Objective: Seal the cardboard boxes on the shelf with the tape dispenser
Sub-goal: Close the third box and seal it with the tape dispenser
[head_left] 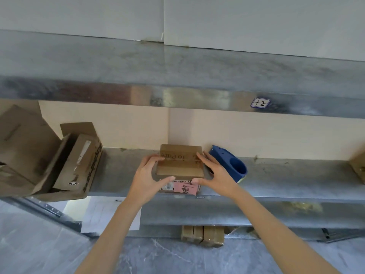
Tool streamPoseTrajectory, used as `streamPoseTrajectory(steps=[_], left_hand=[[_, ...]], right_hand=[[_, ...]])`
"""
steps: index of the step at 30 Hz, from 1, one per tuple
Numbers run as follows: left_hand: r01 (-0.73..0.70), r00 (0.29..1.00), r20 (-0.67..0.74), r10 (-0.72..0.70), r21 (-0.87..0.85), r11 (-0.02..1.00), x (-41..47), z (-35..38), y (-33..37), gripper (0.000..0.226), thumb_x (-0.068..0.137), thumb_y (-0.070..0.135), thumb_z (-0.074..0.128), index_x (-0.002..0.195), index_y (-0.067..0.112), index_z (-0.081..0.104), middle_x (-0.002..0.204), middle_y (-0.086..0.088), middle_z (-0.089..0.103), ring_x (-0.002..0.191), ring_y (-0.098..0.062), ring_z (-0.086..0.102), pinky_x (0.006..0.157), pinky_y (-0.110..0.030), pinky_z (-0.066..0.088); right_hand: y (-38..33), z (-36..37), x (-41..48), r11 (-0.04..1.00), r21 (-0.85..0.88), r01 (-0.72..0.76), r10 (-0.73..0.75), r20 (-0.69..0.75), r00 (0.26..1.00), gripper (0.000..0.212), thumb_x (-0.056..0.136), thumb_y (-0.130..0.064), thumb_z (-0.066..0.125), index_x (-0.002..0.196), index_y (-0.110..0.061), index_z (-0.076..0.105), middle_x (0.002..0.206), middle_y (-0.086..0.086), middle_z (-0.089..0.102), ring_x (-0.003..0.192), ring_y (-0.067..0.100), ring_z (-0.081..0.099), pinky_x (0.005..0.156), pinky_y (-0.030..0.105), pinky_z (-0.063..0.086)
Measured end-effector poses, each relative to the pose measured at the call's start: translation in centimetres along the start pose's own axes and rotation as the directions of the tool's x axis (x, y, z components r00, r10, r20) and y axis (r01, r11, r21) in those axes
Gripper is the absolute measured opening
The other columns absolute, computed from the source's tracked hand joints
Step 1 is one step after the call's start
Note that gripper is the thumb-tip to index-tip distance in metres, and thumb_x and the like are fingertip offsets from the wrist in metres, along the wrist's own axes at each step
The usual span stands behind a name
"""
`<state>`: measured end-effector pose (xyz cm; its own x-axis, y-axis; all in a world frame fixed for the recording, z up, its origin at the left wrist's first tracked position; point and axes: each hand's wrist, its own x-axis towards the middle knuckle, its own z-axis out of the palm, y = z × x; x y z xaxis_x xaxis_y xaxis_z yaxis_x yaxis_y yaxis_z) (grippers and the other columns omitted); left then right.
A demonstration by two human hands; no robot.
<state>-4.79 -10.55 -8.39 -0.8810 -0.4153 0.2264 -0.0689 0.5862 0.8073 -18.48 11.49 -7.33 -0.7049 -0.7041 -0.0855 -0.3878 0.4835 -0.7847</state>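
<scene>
A small cardboard box point(180, 165) stands near the front edge of the metal shelf point(286, 178), about in the middle of its length, with its flaps folded down and flat. The left hand point(147, 175) grips the box at its left side: the fingers are bent over the top edge and the thumb lies along the front edge. The right hand point(217, 173) is not closed; its fingers lie straight along the right side of the top, and the thumb reaches to the front right corner. On the front face of the box there is a pink label point(185, 188) with dark writing, beside a white one with a barcode. The blue tape dispenser point(229, 163) lies on the shelf just beside the box on its right, behind the right hand, and no hand touches it. At the left end of the shelf, well apart, an open cardboard box point(79, 161) leans against a larger open box point(23, 147). The front edge of the upper shelf carries a small white tag point(260, 103) with handwriting. Under the shelf, several taped brown packages point(203, 235) stand on the grey floor point(39, 244).
</scene>
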Motion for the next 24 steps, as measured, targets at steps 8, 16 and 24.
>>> streamPoseTrajectory(steps=[8,16,24], left_hand=[[0.044,0.999,-0.012,-0.043,0.022,0.999,2.5,3.2,0.5,0.063,0.096,0.035,0.062,0.151,0.018,0.036,0.162,0.008,0.024,0.143,-0.011,0.032,0.107,-0.019,0.03],[0.007,0.999,-0.04,-0.005,0.05,0.999,2.3,4.0,-0.4,0.069,0.089,0.037,0.07,0.148,0.015,0.041,0.159,0.01,0.029,0.14,-0.009,0.038,0.106,-0.019,0.034],[0.034,0.996,-0.082,-0.037,-0.042,0.999,2.8,4.4,0.3,0.073,0.078,0.028,0.082,0.14,0.01,0.046,0.149,0.004,0.034,0.13,-0.004,0.039,0.109,-0.021,0.037]], right_hand=[[-2.7,3.0,2.3,0.997,-0.047,-0.057,0.045,-0.218,0.975,0.063,0.097,-0.045,0.055,0.152,-0.024,0.031,0.164,-0.002,0.007,0.142,0.017,0.032,0.107,0.022,0.032],[-2.3,4.1,2.6,0.995,-0.076,-0.068,0.047,-0.254,0.966,0.069,0.096,-0.046,0.057,0.154,-0.023,0.027,0.163,-0.004,0.002,0.141,0.015,0.032,0.109,0.023,0.034],[-2.3,3.8,3.2,0.994,-0.054,-0.094,0.073,-0.31,0.948,0.066,0.087,-0.036,0.071,0.145,-0.021,0.042,0.161,-0.005,0.014,0.138,0.007,0.029,0.101,0.002,0.023]])
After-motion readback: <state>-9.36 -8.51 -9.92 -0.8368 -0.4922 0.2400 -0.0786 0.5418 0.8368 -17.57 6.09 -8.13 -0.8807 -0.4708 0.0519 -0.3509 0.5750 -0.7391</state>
